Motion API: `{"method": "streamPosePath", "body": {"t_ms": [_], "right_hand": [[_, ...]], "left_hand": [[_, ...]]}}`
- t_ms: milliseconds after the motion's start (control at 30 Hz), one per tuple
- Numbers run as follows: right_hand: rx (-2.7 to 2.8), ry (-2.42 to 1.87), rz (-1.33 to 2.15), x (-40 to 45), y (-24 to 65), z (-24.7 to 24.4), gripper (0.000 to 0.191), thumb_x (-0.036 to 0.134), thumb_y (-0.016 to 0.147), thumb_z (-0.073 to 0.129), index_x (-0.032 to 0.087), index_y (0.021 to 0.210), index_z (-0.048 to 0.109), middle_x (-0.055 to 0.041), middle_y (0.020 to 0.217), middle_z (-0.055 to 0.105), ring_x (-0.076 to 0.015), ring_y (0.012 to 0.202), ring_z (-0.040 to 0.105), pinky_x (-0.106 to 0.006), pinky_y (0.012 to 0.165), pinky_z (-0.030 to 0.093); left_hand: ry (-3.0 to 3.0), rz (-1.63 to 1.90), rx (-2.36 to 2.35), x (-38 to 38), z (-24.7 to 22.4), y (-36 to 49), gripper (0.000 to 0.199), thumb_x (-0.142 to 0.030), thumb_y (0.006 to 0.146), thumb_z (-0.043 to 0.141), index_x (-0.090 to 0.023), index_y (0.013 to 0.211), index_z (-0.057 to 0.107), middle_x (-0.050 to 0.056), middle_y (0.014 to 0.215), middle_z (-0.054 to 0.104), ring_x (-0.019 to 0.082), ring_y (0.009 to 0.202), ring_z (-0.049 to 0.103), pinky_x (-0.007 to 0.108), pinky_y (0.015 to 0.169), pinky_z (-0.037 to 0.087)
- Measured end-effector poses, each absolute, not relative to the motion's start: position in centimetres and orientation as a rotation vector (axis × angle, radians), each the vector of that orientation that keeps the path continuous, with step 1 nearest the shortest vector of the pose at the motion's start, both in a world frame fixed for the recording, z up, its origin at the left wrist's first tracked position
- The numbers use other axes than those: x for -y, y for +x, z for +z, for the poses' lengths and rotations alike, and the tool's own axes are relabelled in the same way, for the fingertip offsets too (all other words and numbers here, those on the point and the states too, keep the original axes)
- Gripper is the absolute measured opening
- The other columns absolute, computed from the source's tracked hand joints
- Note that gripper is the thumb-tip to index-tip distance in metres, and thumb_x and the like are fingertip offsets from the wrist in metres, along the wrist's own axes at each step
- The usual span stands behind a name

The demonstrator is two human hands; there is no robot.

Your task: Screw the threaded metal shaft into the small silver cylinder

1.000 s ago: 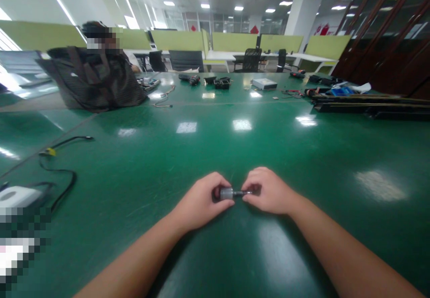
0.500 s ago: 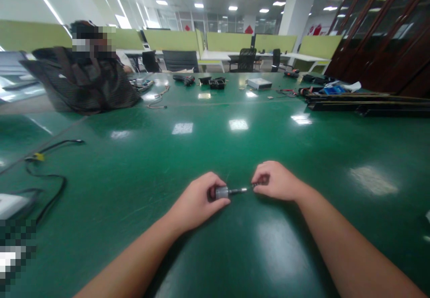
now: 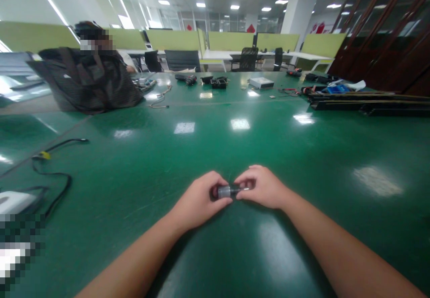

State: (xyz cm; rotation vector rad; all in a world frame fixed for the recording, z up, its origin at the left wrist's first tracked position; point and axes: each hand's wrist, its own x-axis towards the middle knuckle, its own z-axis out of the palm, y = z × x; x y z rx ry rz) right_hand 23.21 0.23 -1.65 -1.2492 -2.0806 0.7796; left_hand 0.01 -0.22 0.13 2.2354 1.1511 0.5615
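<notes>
My left hand (image 3: pixel 201 197) is closed around a short grey cylinder (image 3: pixel 224 192) with a thin dark shaft (image 3: pixel 235 191) pointing right; its exact kind is unclear. Around that shaft, the thumb and fingers of my right hand (image 3: pixel 262 186) are pinched together. A bit of the shaft's bright end shows between those fingers. Any small part within the right-hand grip is hidden. Both hands are low over the green tabletop (image 3: pixel 215 150), close together.
A black cable (image 3: pixel 62 190) and a white device (image 3: pixel 15 202) lie at the left. A large dark bag (image 3: pixel 97 87) stands behind them, with a person (image 3: pixel 129 62) beyond it. Black metal bars (image 3: pixel 369 103) lie far right. A flat silver box (image 3: pixel 261 83) sits at the back.
My right hand has moved left, from just beyond the shaft's tip to around the shaft. The small dark piece seen in its fingers is now hidden. My left hand keeps its hold.
</notes>
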Motion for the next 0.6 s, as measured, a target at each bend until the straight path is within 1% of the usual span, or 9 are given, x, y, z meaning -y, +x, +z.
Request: {"method": "streamPosePath", "body": {"t_ms": [67,100,167,267,400,467,600], "right_hand": [[2.010,-1.241,0.813,-0.15,22.38,-1.90,0.021,0.023,0.067,0.087,0.021,0.087,0.079,0.0015,0.071,0.071,-0.0130,0.066,0.061,-0.027,0.068,0.043],[1.999,-1.233,0.812,-0.12,22.13,-1.99,0.018,0.023,0.067,0.087,0.021,0.084,0.079,0.0015,0.070,0.071,-0.0124,0.063,0.059,-0.026,0.064,0.042],[1.995,-1.217,0.810,-0.08,21.92,-2.06,0.015,0.023,0.067,0.086,0.020,0.081,0.079,0.0016,0.069,0.071,-0.0118,0.061,0.058,-0.025,0.061,0.040],[2.042,-1.184,0.789,-0.07,22.07,-2.02,0.015,0.022,0.068,0.086,0.020,0.081,0.079,0.0017,0.069,0.071,-0.0117,0.062,0.058,-0.026,0.065,0.041],[2.134,-1.120,0.732,-0.01,22.26,-1.92,0.011,0.024,0.073,0.083,0.021,0.083,0.078,0.0016,0.072,0.072,-0.0127,0.067,0.061,-0.030,0.077,0.041],[2.168,-1.112,0.685,0.08,22.23,-1.88,0.010,0.024,0.076,0.081,0.022,0.085,0.078,0.0012,0.075,0.073,-0.0141,0.071,0.063,-0.032,0.082,0.040],[2.202,-1.104,0.632,0.29,22.09,-1.88,0.013,0.023,0.077,0.079,0.023,0.089,0.077,0.0003,0.080,0.074,-0.0166,0.078,0.065,-0.036,0.089,0.037]], "left_hand": [[2.244,0.572,-1.154,0.14,-0.02,-0.01,0.020,-0.028,0.080,0.075,-0.020,0.096,0.066,0.001,0.085,0.062,0.017,0.074,0.058,0.027,0.065,0.043],[2.247,0.579,-1.156,0.10,-0.08,-0.04,0.020,-0.027,0.080,0.075,-0.020,0.096,0.066,0.001,0.085,0.062,0.017,0.075,0.058,0.027,0.065,0.043],[2.254,0.593,-1.158,0.07,-0.11,-0.11,0.020,-0.026,0.079,0.075,-0.020,0.097,0.066,0.001,0.086,0.063,0.017,0.075,0.059,0.027,0.066,0.044],[2.266,0.601,-1.120,0.13,0.07,-0.25,0.021,-0.028,0.081,0.073,-0.020,0.099,0.066,0.001,0.088,0.063,0.017,0.077,0.059,0.027,0.068,0.044],[2.252,0.605,-1.095,0.18,0.33,-0.25,0.018,-0.032,0.088,0.068,-0.020,0.101,0.068,0.001,0.086,0.063,0.016,0.075,0.059,0.027,0.068,0.045],[2.250,0.605,-1.094,0.12,0.31,-0.18,0.018,-0.032,0.087,0.069,-0.021,0.101,0.069,0.001,0.087,0.063,0.016,0.076,0.059,0.027,0.068,0.045],[2.253,0.592,-1.098,-0.01,0.08,-0.04,0.019,-0.031,0.084,0.073,-0.021,0.100,0.069,0.001,0.089,0.064,0.017,0.078,0.059,0.027,0.069,0.046]]}}
